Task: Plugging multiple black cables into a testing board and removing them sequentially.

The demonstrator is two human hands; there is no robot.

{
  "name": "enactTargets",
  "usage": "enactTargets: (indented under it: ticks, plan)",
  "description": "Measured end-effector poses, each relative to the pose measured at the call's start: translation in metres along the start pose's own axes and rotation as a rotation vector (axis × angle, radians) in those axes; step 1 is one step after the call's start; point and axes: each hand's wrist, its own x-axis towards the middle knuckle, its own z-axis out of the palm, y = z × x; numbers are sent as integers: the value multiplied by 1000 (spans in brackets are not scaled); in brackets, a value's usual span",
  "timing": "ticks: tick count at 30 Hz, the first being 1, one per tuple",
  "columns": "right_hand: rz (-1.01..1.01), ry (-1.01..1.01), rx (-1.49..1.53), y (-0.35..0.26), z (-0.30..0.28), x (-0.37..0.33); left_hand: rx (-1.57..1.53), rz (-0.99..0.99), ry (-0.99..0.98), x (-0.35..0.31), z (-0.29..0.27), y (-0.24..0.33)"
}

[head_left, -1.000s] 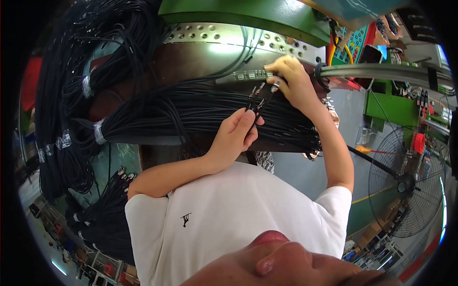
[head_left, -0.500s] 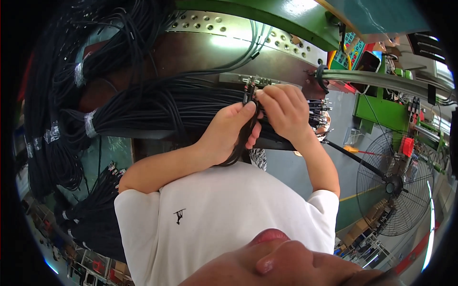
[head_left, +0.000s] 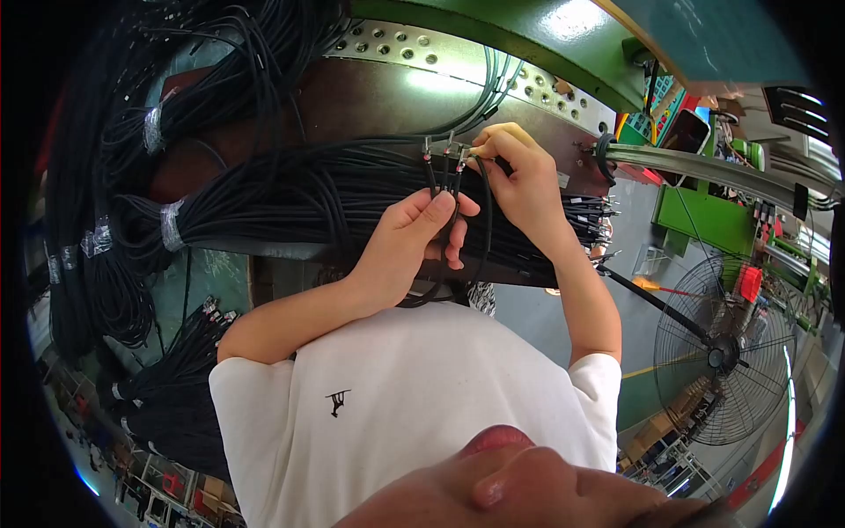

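Note:
My left hand (head_left: pixel 403 245) is closed round a few black cables (head_left: pixel 430 176), their metal-tipped ends fanned out above the thumb and showing small red bands. Just to their right, my right hand (head_left: pixel 525 183) pinches the end of a single black cable (head_left: pixel 488 216) between thumb and fingertips. That cable hangs down in a curve past the left fingers. Under both hands lies a thick bundle of black cables (head_left: pixel 343 201), its terminal ends sticking out at the right beyond my right wrist. How the lower cable lengths run behind my left hand is hidden.
Clear wrap (head_left: pixel 172 225) binds the bundle at the left. More black cable coils (head_left: pixel 128 304) hang there. A holed metal plate (head_left: pixel 400 46) and green machine frame (head_left: pixel 528 35) stand beyond the brown work surface (head_left: pixel 378 97). A metal rail (head_left: pixel 704 157) and caged fan (head_left: pixel 722 356) are at the right.
The cable ends, close together before, are now spread apart above my left hand. My right hand has moved slightly up, drawing one cable end aside.

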Motion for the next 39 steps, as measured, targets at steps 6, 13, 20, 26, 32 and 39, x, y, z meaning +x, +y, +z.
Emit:
enactTargets:
  ticks: [6,13,20,26,32,39]
  plan:
    - [-175,46,-464,-1,0,-4,58,-5,-15,3,2,4]
    - [-538,74,-646,-14,-29,-18,230,-129,-116,-9,10,12]
    - [-14,175,-74,10,-3,-22,340,113,-141,-3,8,26]
    - [-173,140,-291,9,-10,-15,300,-36,-223,6,9,18]
    - [-452,181,-692,1,-36,-11,569,-131,-296,15,22,31]
    - [-142,251,-276,26,-27,-42,261,56,-118,12,25,22]
